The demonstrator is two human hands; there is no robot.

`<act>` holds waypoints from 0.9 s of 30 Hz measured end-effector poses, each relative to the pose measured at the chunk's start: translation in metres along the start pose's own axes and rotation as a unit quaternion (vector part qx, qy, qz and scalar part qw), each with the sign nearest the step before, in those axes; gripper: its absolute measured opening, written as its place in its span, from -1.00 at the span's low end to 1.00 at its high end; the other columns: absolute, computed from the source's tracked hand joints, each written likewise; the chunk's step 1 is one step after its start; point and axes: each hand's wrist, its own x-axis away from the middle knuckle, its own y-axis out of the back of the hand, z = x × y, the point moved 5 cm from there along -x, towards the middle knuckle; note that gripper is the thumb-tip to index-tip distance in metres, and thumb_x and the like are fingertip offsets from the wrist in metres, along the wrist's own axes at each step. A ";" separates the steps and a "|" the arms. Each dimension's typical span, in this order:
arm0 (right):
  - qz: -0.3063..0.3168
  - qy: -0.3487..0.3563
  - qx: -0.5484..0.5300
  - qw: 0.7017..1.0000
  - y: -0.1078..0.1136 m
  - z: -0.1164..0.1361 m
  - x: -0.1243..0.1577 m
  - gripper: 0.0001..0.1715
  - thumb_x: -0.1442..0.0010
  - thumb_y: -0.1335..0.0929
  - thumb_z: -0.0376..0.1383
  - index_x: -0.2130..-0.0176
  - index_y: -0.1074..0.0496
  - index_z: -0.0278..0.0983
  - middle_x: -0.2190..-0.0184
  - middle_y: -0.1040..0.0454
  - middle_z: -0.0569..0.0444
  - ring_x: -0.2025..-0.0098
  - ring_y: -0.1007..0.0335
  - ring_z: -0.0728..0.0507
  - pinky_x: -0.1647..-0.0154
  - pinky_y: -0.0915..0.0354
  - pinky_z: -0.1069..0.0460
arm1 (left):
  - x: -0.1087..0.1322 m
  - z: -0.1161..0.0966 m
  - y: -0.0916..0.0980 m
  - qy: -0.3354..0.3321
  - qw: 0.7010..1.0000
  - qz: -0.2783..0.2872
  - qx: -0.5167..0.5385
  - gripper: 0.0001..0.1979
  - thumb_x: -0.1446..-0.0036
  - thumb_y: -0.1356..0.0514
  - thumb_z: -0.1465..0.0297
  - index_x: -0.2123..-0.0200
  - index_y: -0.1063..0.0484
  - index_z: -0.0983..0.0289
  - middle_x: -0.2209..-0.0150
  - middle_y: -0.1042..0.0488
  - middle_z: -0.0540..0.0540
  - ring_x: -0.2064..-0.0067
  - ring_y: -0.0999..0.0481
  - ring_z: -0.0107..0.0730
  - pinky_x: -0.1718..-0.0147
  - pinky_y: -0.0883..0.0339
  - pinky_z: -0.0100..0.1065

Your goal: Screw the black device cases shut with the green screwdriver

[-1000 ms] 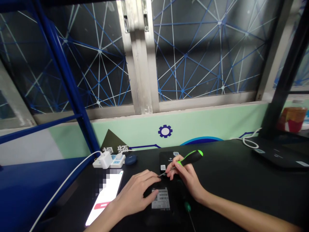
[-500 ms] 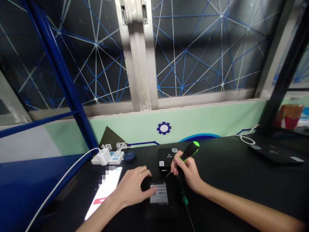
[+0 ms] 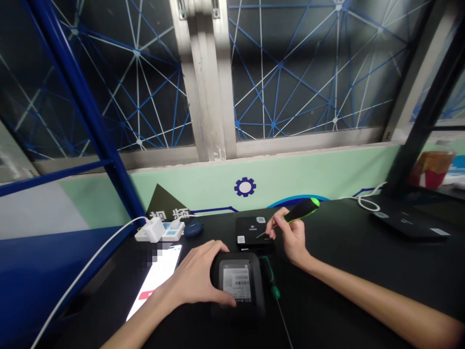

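A black box-shaped device (image 3: 256,286) with a printed label in its recessed face is gripped at its left side by my left hand (image 3: 203,271), thumb along the near edge and fingers at the far one. My right hand (image 3: 292,237) pinches a black-and-green screwdriver (image 3: 302,209) near the front of its handle. Its thin shaft points down and left, in front of a flat black box (image 3: 250,231) with white stickers. A second screwdriver (image 3: 275,291), green-handled, lies right of the device with its shaft toward me.
A lit phone (image 3: 160,276) lies left of my left hand. Behind it are a white power strip (image 3: 173,231) with a charger (image 3: 155,229) and a dark blue case (image 3: 193,229). Another flat black device (image 3: 407,224) sits at the right, near a white cable (image 3: 366,202).
My right hand has moved up and right with the screwdriver, which now lies flatter. The labelled device is raised and tilted in my left hand. The view has shifted slightly.
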 end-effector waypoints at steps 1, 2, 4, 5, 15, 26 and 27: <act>-0.005 0.003 -0.007 1.000 0.001 0.000 -0.001 -0.66 -0.33 -0.30 -0.12 0.42 -0.28 -0.24 0.59 -0.43 0.11 0.59 -0.28 -0.03 0.55 -0.22 0.04 | 0.000 -0.002 0.002 -0.016 1.000 -0.019 0.001 -0.25 0.31 -0.45 -0.03 0.07 -0.30 0.14 0.13 -0.43 0.05 0.15 -0.46 -0.11 0.22 -0.30 -0.22; -0.006 0.004 -0.013 1.000 0.002 -0.001 -0.001 -0.67 -0.33 -0.30 -0.13 0.42 -0.27 -0.24 0.59 -0.43 0.11 0.59 -0.28 -0.03 0.55 -0.22 0.05 | 0.000 -0.003 0.004 -0.032 0.999 -0.037 0.003 -0.24 0.29 -0.45 -0.02 0.05 -0.29 0.14 0.12 -0.42 0.06 0.15 -0.46 -0.10 0.23 -0.31 -0.21; 0.000 0.006 -0.016 1.000 0.001 -0.001 0.000 -0.67 -0.33 -0.31 -0.13 0.42 -0.28 -0.24 0.60 -0.43 0.12 0.60 -0.28 -0.02 0.56 -0.21 0.05 | 0.000 -0.005 0.008 -0.056 0.996 -0.065 0.004 -0.24 0.24 -0.44 0.00 0.01 -0.26 0.14 0.07 -0.42 0.10 0.11 -0.46 -0.08 0.21 -0.33 -0.17; 0.005 0.006 -0.014 1.000 0.001 -0.002 0.000 -0.66 -0.34 -0.30 -0.14 0.42 -0.28 -0.25 0.59 -0.43 0.12 0.60 -0.28 -0.02 0.56 -0.21 0.06 | 0.000 -0.005 0.008 -0.062 0.995 -0.073 0.003 -0.24 0.21 -0.44 0.00 -0.01 -0.25 0.14 0.05 -0.41 0.11 0.09 -0.45 -0.07 0.19 -0.33 -0.15; 0.026 -0.001 -0.002 1.000 -0.002 -0.004 0.004 -0.62 -0.35 -0.29 -0.15 0.46 -0.31 -0.27 0.61 -0.42 0.12 0.62 -0.25 0.00 0.58 -0.17 0.08 | -0.002 0.001 0.006 -0.015 0.999 -0.048 0.000 -0.29 0.19 -0.42 0.00 0.01 -0.28 0.12 0.07 -0.42 0.07 0.10 -0.46 -0.09 0.19 -0.32 -0.20; -0.014 0.022 0.053 0.998 0.011 0.008 -0.013 -0.55 -0.28 -0.32 -0.13 0.56 -0.23 -0.25 0.68 -0.15 0.22 0.66 -0.03 0.03 0.66 0.04 0.09 | -0.004 0.012 -0.010 0.057 0.997 0.043 -0.027 -0.36 0.27 -0.35 -0.18 0.29 -0.34 0.18 0.25 -0.41 -0.02 0.30 -0.40 -0.27 0.42 -0.12 -0.37; -0.020 0.008 0.076 0.997 0.014 0.007 -0.016 -0.62 -0.27 -0.33 -0.12 0.50 -0.28 -0.26 0.70 -0.13 0.25 0.68 0.00 0.03 0.67 0.06 0.09 | -0.004 0.012 -0.010 0.061 0.996 0.047 -0.035 -0.36 0.26 -0.33 -0.19 0.32 -0.33 0.19 0.27 -0.41 -0.03 0.34 -0.38 -0.30 0.45 -0.08 -0.38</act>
